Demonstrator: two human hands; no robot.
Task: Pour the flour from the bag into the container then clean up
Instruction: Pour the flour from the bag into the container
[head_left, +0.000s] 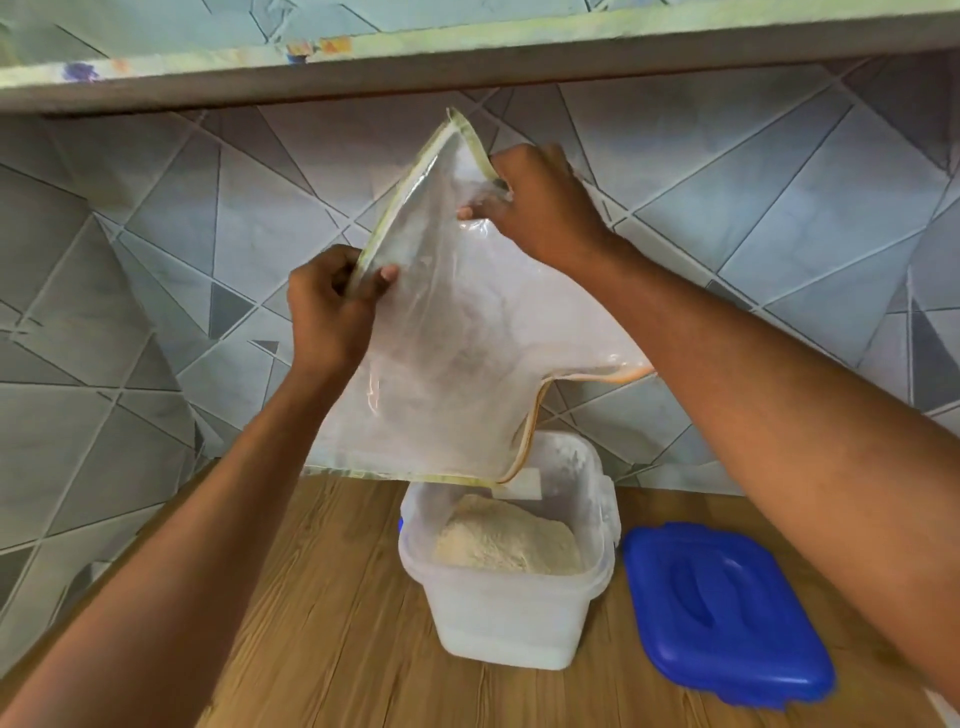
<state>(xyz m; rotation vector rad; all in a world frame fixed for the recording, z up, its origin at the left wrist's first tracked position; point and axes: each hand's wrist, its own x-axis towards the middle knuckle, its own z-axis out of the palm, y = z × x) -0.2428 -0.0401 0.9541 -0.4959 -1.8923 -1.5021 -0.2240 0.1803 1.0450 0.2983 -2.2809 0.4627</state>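
Above the container (506, 587) of flour (506, 540), my left hand (327, 312) and right hand (540, 208) pinch the upturned bag (447, 353); right of the container lies the blue lid (722, 608).

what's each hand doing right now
Left hand: closed, fingers pinching the bag at its left edge.
Right hand: closed, gripping the bag's upper edge, holding it upturned over the container.

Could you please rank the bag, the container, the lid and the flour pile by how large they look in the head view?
1. bag
2. container and lid, too close to rank
3. flour
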